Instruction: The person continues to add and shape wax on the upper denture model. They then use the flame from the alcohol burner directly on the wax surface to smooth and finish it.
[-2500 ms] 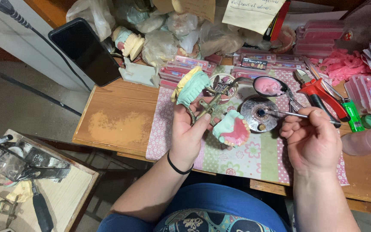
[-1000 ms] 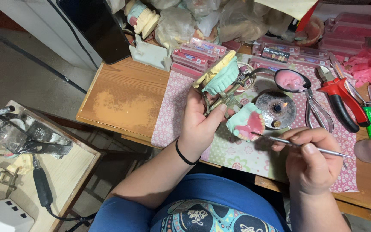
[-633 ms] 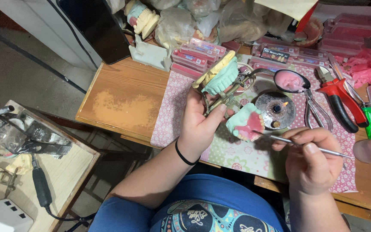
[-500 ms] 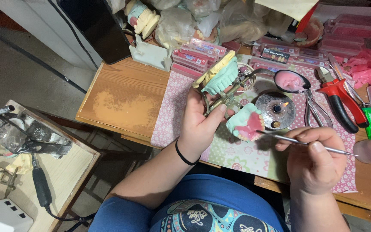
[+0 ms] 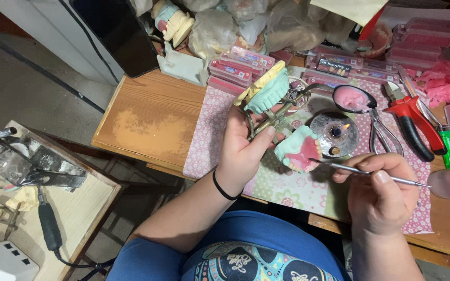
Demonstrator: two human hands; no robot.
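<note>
The wooden bench (image 5: 152,117) carries a patterned mat (image 5: 292,190) right in front of the person, probably so that wax and scraps land on something wipeable. At about 12 o'clock from the hands stands a small spirit burner (image 5: 335,134) with a tiny flame lit, close enough to warm a tool tip without a stretch. Red-handled pliers (image 5: 413,120) and a green lighter (image 5: 449,149) lie at 2 o'clock, and flat pink tooth trays (image 5: 238,70) are stacked at 11 o'clock — all within reach yet off the working patch.

The left hand (image 5: 243,153) is clenched around the metal frame of a hinged dental articulator (image 5: 273,112), lifted clear of the mat and tipped open. That seems to be why the lower green cast with pink wax (image 5: 300,150) faces the person, while the upper green-and-yellow cast (image 5: 267,89) swings away toward 12 o'clock. The lower cast sits at 3 o'clock from the left thumb, just beside it — whether the thumb touches the cast itself I cannot tell.

The right hand (image 5: 380,195) pinches a slim metal wax instrument (image 5: 368,173) like a pen, thumb and forefinger closed on the shaft. The tip points toward 9 o'clock and meets the pink wax on the cast's near edge, while the handle trails out toward 3 o'clock past the fingers.
</note>
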